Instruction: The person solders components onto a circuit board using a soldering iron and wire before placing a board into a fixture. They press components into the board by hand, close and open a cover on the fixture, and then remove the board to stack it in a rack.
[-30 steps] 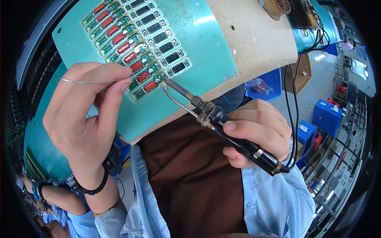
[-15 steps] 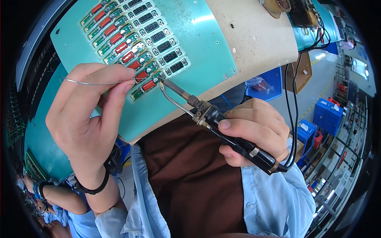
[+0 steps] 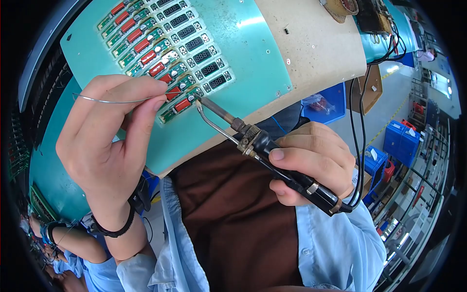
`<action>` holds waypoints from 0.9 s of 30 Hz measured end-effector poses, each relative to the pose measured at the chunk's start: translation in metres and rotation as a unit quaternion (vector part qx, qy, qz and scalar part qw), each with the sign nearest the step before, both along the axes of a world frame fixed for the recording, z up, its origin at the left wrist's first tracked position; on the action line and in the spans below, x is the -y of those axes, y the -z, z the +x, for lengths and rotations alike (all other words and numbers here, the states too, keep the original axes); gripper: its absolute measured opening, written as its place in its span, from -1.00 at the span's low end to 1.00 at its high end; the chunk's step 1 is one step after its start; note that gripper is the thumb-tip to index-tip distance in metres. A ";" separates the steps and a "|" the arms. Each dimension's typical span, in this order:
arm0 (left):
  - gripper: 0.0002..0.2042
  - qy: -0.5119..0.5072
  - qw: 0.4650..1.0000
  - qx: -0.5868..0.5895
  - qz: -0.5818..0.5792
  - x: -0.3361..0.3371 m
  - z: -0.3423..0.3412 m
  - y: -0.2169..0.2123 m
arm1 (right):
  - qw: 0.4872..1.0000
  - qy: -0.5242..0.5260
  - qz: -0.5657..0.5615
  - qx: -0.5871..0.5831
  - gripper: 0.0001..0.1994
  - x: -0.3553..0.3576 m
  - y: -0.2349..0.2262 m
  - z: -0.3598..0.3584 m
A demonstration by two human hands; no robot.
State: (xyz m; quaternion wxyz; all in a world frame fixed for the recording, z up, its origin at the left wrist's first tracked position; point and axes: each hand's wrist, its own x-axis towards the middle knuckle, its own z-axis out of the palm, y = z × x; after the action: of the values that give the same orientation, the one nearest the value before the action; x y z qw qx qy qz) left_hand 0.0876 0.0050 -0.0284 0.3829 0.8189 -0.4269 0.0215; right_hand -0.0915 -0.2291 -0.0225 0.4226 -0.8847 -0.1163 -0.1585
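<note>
Between thumb and forefinger, my left hand pinches a thin silvery solder wire, its free tail curving out to the left. My right hand is wrapped round the black handle of a soldering iron, which has a thin metal tube along its side. The iron's tip meets the nearest circuit board, close to the end of the wire; whether they touch is too small to tell. That green board carries a red component, and a black digit display sits nearby in the same array.
Several like boards run up the green fixture plate, set on a tan board. A soldering stand is at the far right, with black cables hanging down. Blue bins stand on the floor; another person's arm is at lower left.
Both hands keep their grips and nearly the same places. The boards and plate sit very slightly shifted in the picture.
</note>
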 end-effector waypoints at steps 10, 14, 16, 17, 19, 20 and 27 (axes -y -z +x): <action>-0.85 -0.018 1.000 -0.014 -0.011 -0.011 0.003 -0.005 | 0.997 0.013 0.036 0.068 -0.65 0.013 0.007 -0.003; -0.84 -0.049 0.998 -0.023 -0.040 -0.021 0.009 0.000 | 0.992 0.045 0.071 0.094 -0.63 0.034 0.011 -0.001; -0.85 -0.091 0.993 -0.056 -0.044 -0.040 0.007 -0.007 | 0.987 0.054 0.096 0.118 -0.62 0.044 0.019 0.006; -0.85 -0.087 0.994 -0.059 -0.038 -0.044 0.009 -0.005 | 0.982 0.073 0.104 0.141 -0.60 0.051 0.024 0.006; -0.87 -0.111 0.990 -0.075 -0.037 -0.053 0.013 0.000 | 0.976 0.095 0.119 0.159 -0.58 0.062 0.032 0.005; -0.87 -0.124 0.988 -0.084 -0.036 -0.055 0.013 0.000 | 0.971 0.144 0.104 0.159 -0.54 0.066 0.033 0.005; -0.91 -0.178 0.982 -0.064 -0.002 -0.044 0.019 0.000 | 0.935 0.316 0.016 0.161 -0.43 0.129 0.063 0.019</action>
State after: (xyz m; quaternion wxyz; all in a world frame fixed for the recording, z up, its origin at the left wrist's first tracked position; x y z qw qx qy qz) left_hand 0.1067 0.0490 -0.0280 0.4012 0.8807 -0.2489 0.0382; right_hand -0.0724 -0.3585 -0.0857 0.3402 -0.8320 0.1050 -0.4254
